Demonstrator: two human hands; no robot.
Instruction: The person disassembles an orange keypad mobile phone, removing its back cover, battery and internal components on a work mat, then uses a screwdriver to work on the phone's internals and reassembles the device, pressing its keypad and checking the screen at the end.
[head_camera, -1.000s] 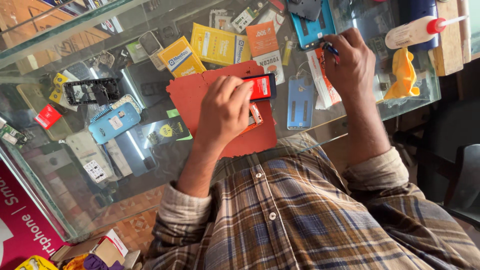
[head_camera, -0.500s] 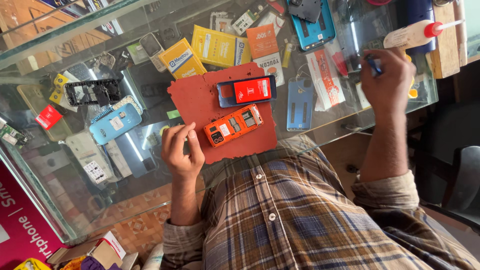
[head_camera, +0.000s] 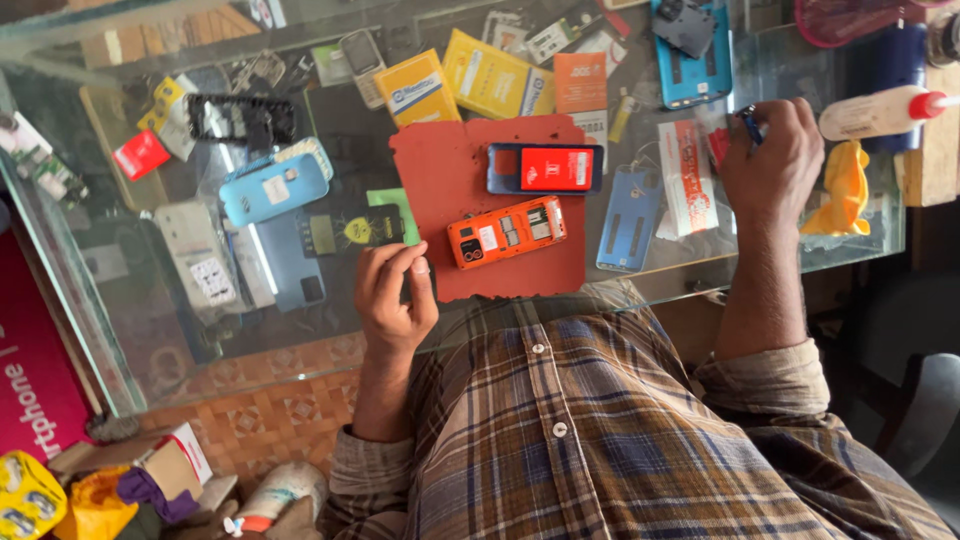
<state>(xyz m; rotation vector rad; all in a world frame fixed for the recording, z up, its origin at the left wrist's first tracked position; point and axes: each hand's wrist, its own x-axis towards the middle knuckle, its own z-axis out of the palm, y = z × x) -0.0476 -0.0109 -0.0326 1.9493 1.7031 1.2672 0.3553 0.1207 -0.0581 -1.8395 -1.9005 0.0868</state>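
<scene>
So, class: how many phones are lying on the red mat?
2. A dark phone with a red panel lies toward the mat's far edge; an orange phone lies nearer the person, tilted. Neither hand touches them.

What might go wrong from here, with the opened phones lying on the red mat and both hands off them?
1. The open orange phone lies near the torn front edge of the red mat; a sleeve could knock it off the glass counter.
2. The left hand holds something small and dark that could slip.
3. The right hand pinches a small blue tool beside the white glue bottle, which may tip.
</scene>
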